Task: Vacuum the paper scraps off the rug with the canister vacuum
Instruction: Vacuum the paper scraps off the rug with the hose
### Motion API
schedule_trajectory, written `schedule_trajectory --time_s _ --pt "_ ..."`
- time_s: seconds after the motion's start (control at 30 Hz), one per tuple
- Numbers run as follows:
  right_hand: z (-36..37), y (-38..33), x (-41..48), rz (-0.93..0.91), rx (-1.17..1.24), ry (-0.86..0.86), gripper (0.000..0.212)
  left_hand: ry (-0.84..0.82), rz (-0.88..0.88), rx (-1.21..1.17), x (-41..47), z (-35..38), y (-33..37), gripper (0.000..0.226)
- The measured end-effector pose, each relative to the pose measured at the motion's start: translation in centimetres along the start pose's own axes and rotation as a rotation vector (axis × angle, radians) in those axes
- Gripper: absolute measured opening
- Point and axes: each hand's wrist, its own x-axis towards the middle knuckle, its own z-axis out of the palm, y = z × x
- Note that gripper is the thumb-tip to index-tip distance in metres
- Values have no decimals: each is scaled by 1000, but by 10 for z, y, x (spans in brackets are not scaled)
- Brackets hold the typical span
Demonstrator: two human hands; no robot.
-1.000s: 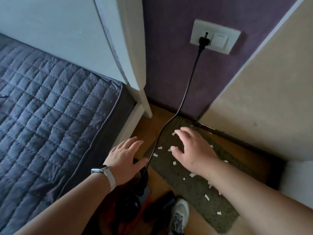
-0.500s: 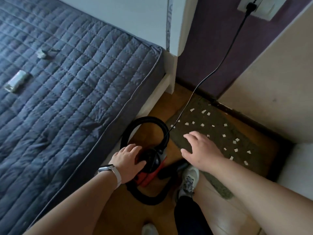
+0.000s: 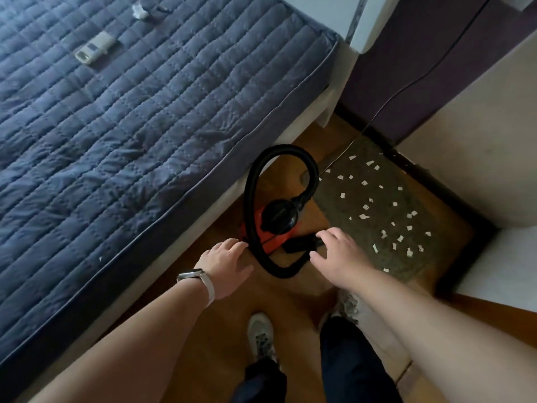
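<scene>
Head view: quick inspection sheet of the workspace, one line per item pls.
Surface: wooden floor, bare around the feet.
Job's things: red and black canister vacuum on the floor beside the bed, its black hose looped over it; white paper scraps scattered across the dark rug.
Clutter: a small white device and a crumpled white bit on the quilted blue mattress.
Grippers: left hand and right hand open, empty, hovering near the vacuum.
Cables: thin black cord runs down the purple wall to the rug's corner.
Surroundings: cream wall to the right.
</scene>
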Motion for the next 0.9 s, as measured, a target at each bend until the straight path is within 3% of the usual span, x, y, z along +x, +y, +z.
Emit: schedule_trajectory --time_s 0.27,0.53,0.73,0.9 --pt "79 40 41 41 29 -57 55 -24 -72 -65 24 99 -17 58" --pt "172 112 121 -37 15 -20 52 107 -175 -234 111 216 -14 58" --pt "234 155 213 -182 32 50 49 312 -135 -290 174 267 -36 51" --pt "267 177 276 -357 -34 -25 41 504 119 -10 204 265 -67 45"
